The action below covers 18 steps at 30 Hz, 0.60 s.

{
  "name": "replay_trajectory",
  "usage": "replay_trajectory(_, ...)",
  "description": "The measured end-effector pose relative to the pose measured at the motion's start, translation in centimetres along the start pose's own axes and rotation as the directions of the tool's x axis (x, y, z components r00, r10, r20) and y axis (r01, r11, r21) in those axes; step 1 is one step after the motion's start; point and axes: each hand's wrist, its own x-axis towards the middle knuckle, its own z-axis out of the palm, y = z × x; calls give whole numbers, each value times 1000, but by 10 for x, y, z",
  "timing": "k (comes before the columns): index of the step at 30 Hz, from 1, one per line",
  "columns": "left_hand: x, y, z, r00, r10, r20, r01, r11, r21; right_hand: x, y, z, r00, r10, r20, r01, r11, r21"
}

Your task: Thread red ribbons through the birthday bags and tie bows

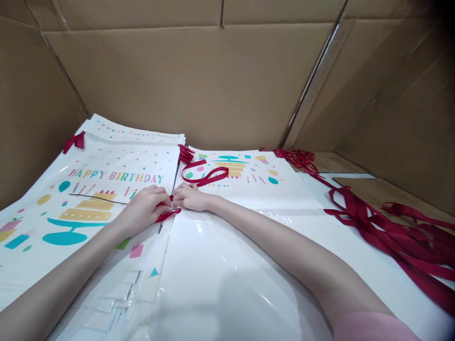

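Note:
My left hand [151, 206] is closed, its fingers pinched on a dark red ribbon [167, 215] at the edge between two stacks of sheets. Close against it, my right hand [190, 196] is also closed, its fingertips on the same ribbon. A loose loop of ribbon [213, 176] curls beyond the right hand. From behind the left hand a thin dark wire-like piece [95, 197] sticks out to the left; whether the hand grips it is hidden. Below the left hand lies a sheet printed "HAPPY BIRTHDAY" [117, 176]. The right forearm crosses a white sheet in clear plastic [213, 251].
Red ribbon bows [74, 141] sit on the left stack's outer edge, and more gathered ribbon [185, 154] on its inner edge. Long loose red ribbons [377, 227] lie at the right. Brown cardboard walls [185, 80] enclose the back and sides.

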Motion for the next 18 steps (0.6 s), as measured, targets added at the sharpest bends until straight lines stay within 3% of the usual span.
replay_trajectory(4,1,7,6,1000,3,-24,-3,1000,2,0,0,0,1000,0,-11,0,1000,-5)
replay_trajectory(10,-4,-24,-17,992,-17,126,9,998,63,-2,-3,-2,999,37,-9,-36,998,52)
replay_trajectory(13,-3,-27,-13,998,-24,63,19,997,78,-1,-2,-1,999,31,-17,-30,998,49)
replay_trajectory(18,3,-7,6,1000,6,-14,-6,1000,12,2,0,1,1000,17,-14,-17,1000,-1)
